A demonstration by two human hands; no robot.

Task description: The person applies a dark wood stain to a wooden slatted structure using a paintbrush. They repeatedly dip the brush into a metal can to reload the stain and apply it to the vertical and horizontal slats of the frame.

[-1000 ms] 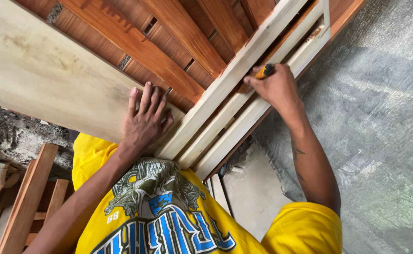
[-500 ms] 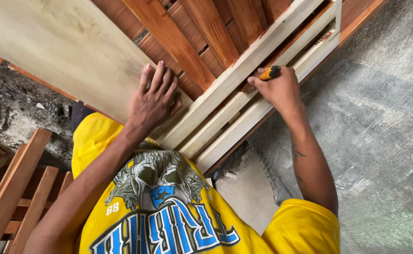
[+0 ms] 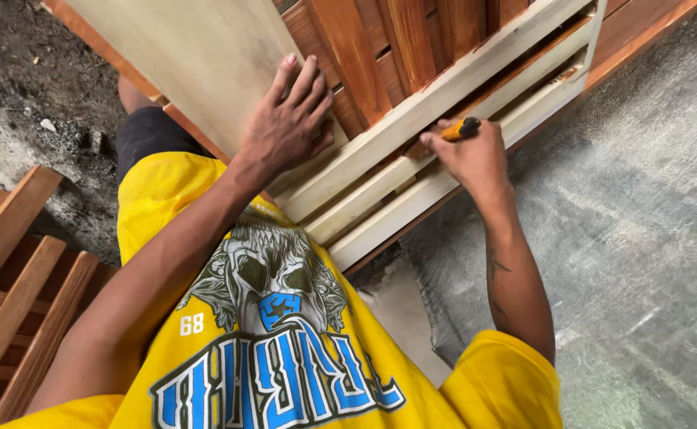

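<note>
Pressing left hand (image 3: 289,127) (shifted lower) on pale board (image 3: 197,56)

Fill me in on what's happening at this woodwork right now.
A person in a yellow shirt leans over a wooden frame of pale slats and reddish-brown boards. The left hand lies flat, fingers spread, on a wide pale panel, pressing it down. The right hand grips a small orange-handled tool with its tip at the pale slats; the tip itself is hidden. More reddish slatted woodwork lies at the lower left, and grey concrete floor on the right.
</note>
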